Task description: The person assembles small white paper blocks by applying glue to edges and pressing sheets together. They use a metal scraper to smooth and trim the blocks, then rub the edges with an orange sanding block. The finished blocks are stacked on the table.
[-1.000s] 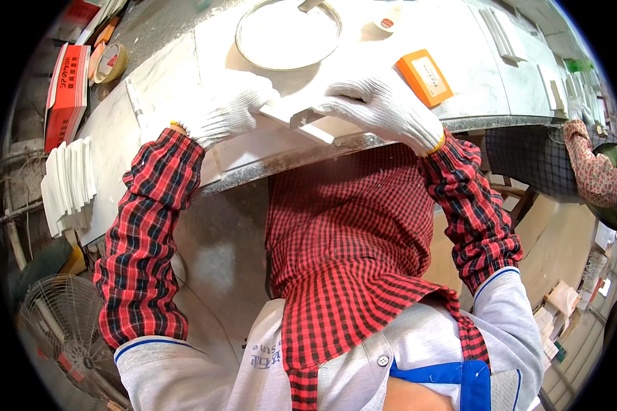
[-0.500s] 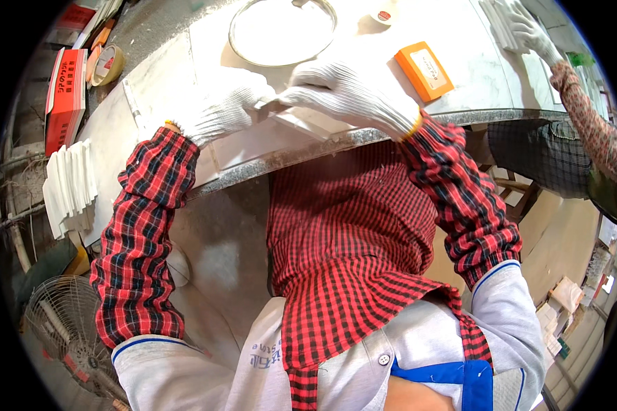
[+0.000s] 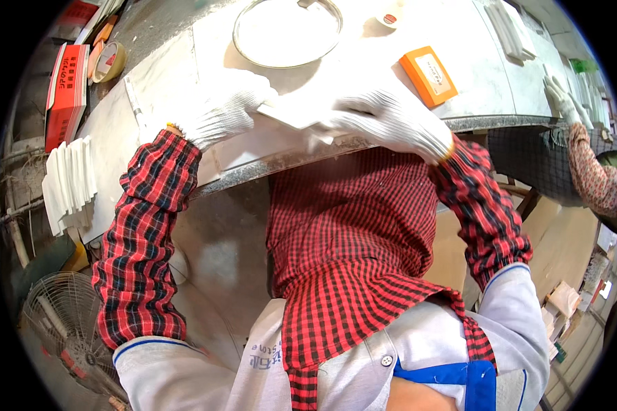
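Both my hands wear white knitted gloves and work over the near edge of the pale table. My left hand (image 3: pixel 232 108) is closed on one end of a thin, flat white piece (image 3: pixel 284 116), which looks like a tile strip. My right hand (image 3: pixel 394 120) is beside the strip's other end, its fingers bent and pressed together. A small whitish scrap (image 3: pixel 320 139) shows under its fingertips; glare hides what exactly they grip. Beyond my hands lies a round, metal-rimmed white tray or basin (image 3: pixel 238 46). An orange box (image 3: pixel 428 77) rests beyond my right hand.
White slabs (image 3: pixel 68 181) stand in a row at the left, near a red box (image 3: pixel 67 96) and a tape roll (image 3: pixel 110 63). A wire fan (image 3: pixel 65 329) is low at left. At right, another person's gloved hand (image 3: pixel 562 103) is near the table edge, below stacked white strips (image 3: pixel 507 31).
My right hand has moved right and slightly nearer, away from my left, exposing more of the white strip. The other person's hand has left the stacked strips and come nearer.
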Tool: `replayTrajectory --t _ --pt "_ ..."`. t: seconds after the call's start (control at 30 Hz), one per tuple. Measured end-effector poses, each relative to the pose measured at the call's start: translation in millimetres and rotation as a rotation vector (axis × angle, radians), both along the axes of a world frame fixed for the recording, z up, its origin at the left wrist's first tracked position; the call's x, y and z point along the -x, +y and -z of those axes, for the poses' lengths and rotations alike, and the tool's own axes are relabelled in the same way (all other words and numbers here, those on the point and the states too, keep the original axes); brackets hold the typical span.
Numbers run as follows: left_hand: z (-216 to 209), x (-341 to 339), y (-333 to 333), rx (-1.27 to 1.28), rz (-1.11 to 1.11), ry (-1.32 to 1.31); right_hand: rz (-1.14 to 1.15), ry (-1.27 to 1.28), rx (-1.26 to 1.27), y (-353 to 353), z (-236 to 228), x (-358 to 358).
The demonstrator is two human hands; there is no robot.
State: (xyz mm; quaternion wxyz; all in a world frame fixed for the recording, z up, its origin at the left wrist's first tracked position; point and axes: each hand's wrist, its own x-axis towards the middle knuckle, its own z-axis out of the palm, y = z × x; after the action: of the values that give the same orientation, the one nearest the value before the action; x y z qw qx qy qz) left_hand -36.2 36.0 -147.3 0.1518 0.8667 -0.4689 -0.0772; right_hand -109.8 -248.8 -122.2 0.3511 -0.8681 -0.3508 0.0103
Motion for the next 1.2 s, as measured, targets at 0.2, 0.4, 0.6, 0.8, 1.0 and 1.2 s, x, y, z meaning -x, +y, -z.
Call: replayTrajectory --t 0.2,0.4,0.6,0.8,1.0,1.2 --pt "-1 0 1 -0.046 -0.019 0.036 0.057 0.019 0.051 22 1 -17" --pt "5 1 1 0.009 -0.017 -0.005 0.0 0.063 -0.032 -6 -3 7" --pt "-2 1 0 -0.017 -0.032 0.061 0.07 0.07 0.104 21 2 -21" --pt "1 2 0 0.009 -0.008 -0.022 -0.052 0.143 0.05 -23 -9 1" --pt "-4 2 0 -0.021 -0.036 0.019 0.005 0.005 0.043 19 0 -32" --pt "0 3 1 -0.004 0.005 -0.05 -0.072 0.215 0.203 -18 -14 -5"
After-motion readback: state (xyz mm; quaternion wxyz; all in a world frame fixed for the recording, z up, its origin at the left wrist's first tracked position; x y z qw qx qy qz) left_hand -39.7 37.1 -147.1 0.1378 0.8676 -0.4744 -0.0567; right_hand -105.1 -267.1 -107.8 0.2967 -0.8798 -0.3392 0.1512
